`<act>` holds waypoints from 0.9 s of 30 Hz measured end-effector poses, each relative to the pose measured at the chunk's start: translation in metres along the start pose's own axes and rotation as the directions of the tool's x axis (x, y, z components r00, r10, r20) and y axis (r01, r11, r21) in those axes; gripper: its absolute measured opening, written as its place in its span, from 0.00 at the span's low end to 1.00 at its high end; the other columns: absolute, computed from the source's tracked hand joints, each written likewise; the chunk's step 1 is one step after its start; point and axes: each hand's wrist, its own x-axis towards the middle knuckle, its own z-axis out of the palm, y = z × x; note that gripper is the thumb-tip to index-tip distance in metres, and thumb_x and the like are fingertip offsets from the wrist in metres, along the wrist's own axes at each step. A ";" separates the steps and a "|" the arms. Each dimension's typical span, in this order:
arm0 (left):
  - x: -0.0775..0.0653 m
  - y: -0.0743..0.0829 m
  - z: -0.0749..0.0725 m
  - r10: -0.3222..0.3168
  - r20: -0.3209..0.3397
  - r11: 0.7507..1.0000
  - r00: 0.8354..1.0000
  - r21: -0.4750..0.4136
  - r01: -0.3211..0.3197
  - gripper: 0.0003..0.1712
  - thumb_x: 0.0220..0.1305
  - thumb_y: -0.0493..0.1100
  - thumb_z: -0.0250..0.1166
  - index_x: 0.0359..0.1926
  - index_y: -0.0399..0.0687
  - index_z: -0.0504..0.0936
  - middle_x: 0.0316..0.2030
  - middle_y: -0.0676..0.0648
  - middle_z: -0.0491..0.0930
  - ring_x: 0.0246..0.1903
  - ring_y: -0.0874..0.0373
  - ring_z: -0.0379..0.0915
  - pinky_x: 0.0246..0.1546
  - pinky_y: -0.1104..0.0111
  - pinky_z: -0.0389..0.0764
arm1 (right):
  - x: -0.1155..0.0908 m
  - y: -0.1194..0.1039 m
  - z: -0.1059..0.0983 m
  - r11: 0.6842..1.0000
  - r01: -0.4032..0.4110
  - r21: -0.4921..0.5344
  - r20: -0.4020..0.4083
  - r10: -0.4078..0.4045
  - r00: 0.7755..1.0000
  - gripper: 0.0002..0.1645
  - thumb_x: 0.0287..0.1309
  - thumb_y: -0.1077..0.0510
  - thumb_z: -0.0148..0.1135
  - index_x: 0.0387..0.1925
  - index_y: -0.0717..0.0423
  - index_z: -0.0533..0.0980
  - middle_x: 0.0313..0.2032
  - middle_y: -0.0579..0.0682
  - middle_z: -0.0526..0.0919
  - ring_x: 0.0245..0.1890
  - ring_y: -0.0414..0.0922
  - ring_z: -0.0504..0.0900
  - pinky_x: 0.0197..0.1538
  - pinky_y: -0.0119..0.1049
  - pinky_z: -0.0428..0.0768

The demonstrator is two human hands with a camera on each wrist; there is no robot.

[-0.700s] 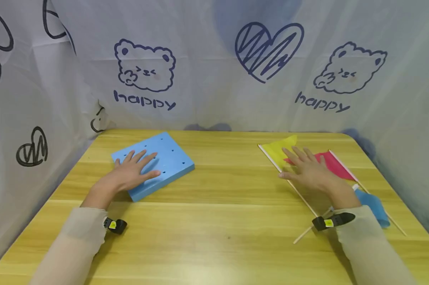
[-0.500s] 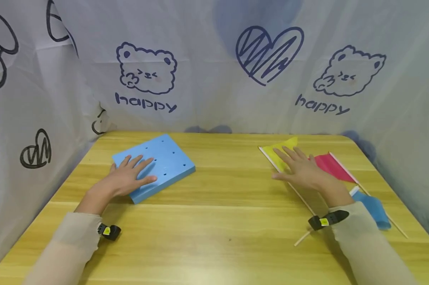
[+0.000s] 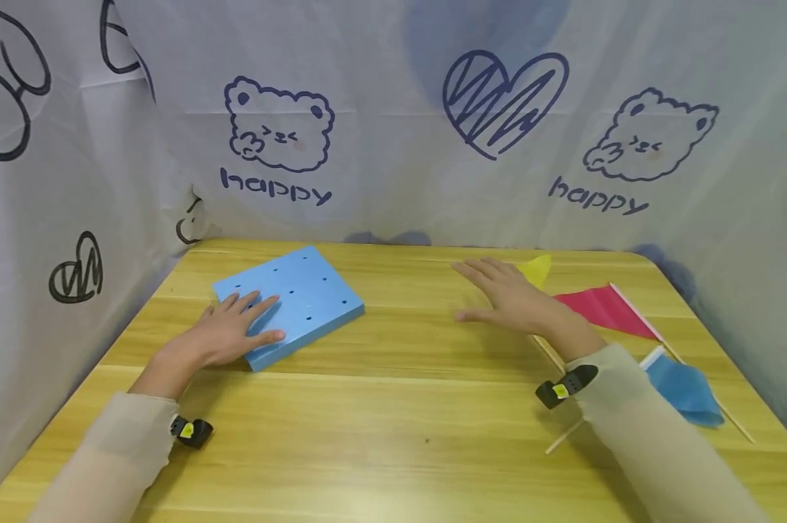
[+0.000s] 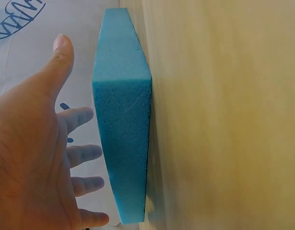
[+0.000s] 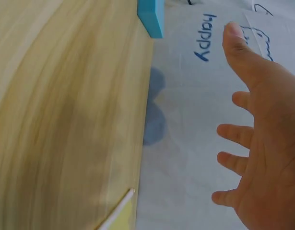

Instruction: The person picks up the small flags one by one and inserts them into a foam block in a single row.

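Observation:
A light blue foam block (image 3: 321, 294) with small holes in its top lies at the left of the wooden table. Above its near left part my left hand (image 3: 226, 333) is spread, holding nothing. The left wrist view has the fingertips close to the top of the block (image 4: 122, 120); I cannot tell whether they touch. My right hand (image 3: 512, 296) is raised over the table, fingers stretched and holding nothing. It partly hides a yellow flag (image 3: 537, 270), whose corner also shows in the right wrist view. Right of that hand lie a red flag (image 3: 608, 311) and a blue flag (image 3: 684, 388) on wooden sticks.
The flag sticks cross on the right of the table (image 3: 393, 414), partly under my right forearm. A white cloth (image 3: 380, 181) with drawn bears and hearts hangs behind and along the sides. A black band with a small device is on each wrist.
My right hand has moved left, away from above the red flag and past the yellow one. My left hand has drawn slightly back toward me. The view has shifted a little.

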 end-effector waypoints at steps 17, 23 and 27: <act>-0.011 0.000 0.005 0.030 0.024 0.999 0.999 -0.019 -0.030 0.54 0.64 0.76 0.49 0.76 0.44 0.53 0.73 0.29 0.45 0.69 0.24 0.38 0.63 0.32 0.47 | 0.050 -0.040 0.027 0.990 0.139 0.026 0.044 -0.140 0.989 0.55 0.57 0.22 0.47 0.77 0.43 0.50 0.74 0.53 0.55 0.73 0.55 0.50 0.72 0.55 0.51; -0.016 0.001 0.006 0.026 0.032 0.999 0.999 -0.028 -0.025 0.55 0.62 0.77 0.49 0.77 0.46 0.53 0.73 0.30 0.45 0.69 0.25 0.37 0.62 0.31 0.49 | 0.063 -0.054 0.038 0.982 0.186 0.040 0.069 -0.189 0.980 0.54 0.58 0.24 0.50 0.77 0.44 0.50 0.73 0.54 0.56 0.73 0.56 0.50 0.72 0.54 0.51; -0.020 0.003 0.007 0.039 0.028 0.999 0.999 -0.035 -0.038 0.55 0.61 0.77 0.50 0.76 0.46 0.54 0.73 0.30 0.45 0.69 0.25 0.38 0.61 0.31 0.50 | 0.070 -0.066 0.043 0.980 0.194 0.047 0.092 -0.198 0.976 0.53 0.59 0.24 0.51 0.77 0.43 0.50 0.73 0.54 0.56 0.73 0.55 0.50 0.72 0.52 0.52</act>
